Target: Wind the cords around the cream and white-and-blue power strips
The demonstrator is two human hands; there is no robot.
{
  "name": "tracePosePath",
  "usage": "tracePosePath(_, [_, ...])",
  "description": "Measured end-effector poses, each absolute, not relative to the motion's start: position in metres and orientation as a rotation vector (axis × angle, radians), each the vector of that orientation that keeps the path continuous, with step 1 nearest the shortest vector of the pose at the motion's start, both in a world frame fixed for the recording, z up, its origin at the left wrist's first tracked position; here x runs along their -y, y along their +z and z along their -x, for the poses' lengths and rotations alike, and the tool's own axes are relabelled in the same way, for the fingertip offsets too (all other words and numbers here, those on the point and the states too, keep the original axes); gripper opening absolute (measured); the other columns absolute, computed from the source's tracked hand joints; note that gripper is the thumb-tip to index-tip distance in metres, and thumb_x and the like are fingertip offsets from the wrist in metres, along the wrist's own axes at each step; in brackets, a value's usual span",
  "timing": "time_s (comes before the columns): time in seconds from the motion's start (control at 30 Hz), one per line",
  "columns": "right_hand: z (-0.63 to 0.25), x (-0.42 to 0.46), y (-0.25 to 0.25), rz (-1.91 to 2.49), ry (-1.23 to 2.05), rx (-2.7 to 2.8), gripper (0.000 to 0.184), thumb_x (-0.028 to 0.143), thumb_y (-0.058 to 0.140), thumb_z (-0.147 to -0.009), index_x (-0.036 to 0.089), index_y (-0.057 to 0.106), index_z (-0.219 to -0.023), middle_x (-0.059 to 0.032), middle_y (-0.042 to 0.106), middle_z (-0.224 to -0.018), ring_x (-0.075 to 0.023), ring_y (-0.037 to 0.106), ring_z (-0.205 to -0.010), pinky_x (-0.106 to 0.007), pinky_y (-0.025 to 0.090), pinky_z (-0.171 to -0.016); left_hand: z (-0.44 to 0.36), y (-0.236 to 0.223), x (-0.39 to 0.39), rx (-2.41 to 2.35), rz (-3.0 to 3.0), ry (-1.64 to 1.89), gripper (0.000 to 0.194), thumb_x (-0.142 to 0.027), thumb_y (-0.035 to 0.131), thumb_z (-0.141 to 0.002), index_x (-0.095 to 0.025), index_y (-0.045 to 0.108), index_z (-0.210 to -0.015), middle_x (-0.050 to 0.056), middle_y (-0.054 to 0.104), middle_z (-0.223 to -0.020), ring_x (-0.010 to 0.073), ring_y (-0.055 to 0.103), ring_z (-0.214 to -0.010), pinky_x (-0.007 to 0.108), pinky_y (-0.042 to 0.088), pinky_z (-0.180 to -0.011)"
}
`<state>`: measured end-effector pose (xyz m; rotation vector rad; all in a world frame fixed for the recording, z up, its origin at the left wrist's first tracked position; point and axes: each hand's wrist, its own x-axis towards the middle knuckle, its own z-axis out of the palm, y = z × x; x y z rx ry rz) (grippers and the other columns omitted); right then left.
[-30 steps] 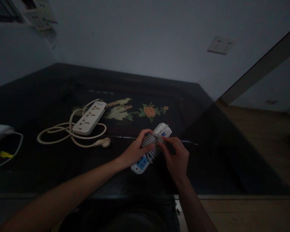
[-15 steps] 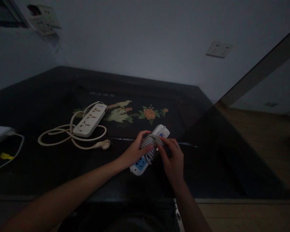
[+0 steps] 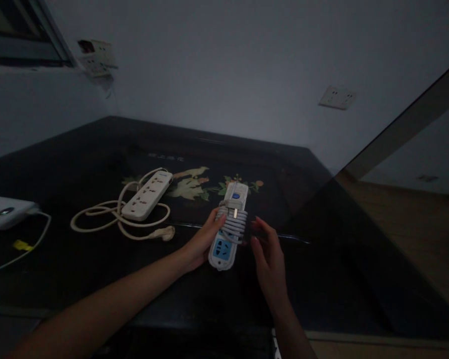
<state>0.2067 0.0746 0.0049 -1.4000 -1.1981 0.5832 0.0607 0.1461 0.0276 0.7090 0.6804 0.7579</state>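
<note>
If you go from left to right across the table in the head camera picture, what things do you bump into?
White box → yellow tag → cream power strip → left hand → wrapped power strip → right hand.

Cream power strip (image 3: 146, 195) on dark table (image 3: 78, 164); wall socket (image 3: 337, 97).

The left hand (image 3: 200, 244) grips a white power strip with blue sockets (image 3: 229, 227), its grey cord wound around it. The right hand (image 3: 267, 254) hovers open just beside it, above the dark glossy table (image 3: 78, 269).
</note>
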Motion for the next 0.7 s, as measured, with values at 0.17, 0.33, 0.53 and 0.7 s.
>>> tracePosePath(0.17, [-0.197,-0.075,0.001,1.275,0.908,1.204,0.058,0.03,0.06,-0.083,0.028,0.038,-0.137,-0.0087,0.046,-0.139,-0.0236,0.049,-0.124,-0.041,0.05,-0.094,-0.06,0.028,-0.146,-0.659,-0.608,0.749,0.045,-0.039,0.066,-0.081,-0.023,0.049,-0.12,0.007,0.065,-0.111,0.0212,0.065,-0.098,0.034,0.05,-0.086])
tracePosePath(0.33, [-0.184,-0.075,-0.002,1.268,0.898,1.238,0.085,0.023,0.072,-0.072,0.025,0.026,-0.144,-0.0119,0.039,-0.146,-0.0261,0.04,-0.133,-0.047,0.036,-0.108,-0.061,0.019,-0.145,-0.591,-0.612,0.769,0.048,-0.033,0.073,-0.076,-0.02,0.054,-0.118,0.007,0.066,-0.114,0.0223,0.061,-0.108,0.033,0.046,-0.094])
tracePosePath(0.53, [-0.177,-0.078,-0.005,1.351,0.704,1.228,0.088,0.022,0.074,-0.069,0.023,0.028,-0.144,-0.0133,0.039,-0.146,-0.027,0.039,-0.133,-0.048,0.033,-0.109,-0.063,0.013,-0.14,-0.536,-0.736,0.792,0.057,-0.037,0.075,-0.073,-0.023,0.052,-0.124,0.007,0.064,-0.119,0.0236,0.059,-0.112,0.036,0.042,-0.098])
tracePosePath(0.7, [-0.18,-0.078,-0.007,1.385,0.66,1.148,0.08,0.027,0.072,-0.072,0.02,0.031,-0.14,-0.015,0.045,-0.139,-0.0269,0.045,-0.127,-0.046,0.039,-0.106,-0.067,0.007,-0.135,-0.52,-0.856,0.789,0.059,-0.037,0.076,-0.072,-0.022,0.052,-0.124,0.007,0.06,-0.126,0.0243,0.051,-0.122,0.036,0.034,-0.106])
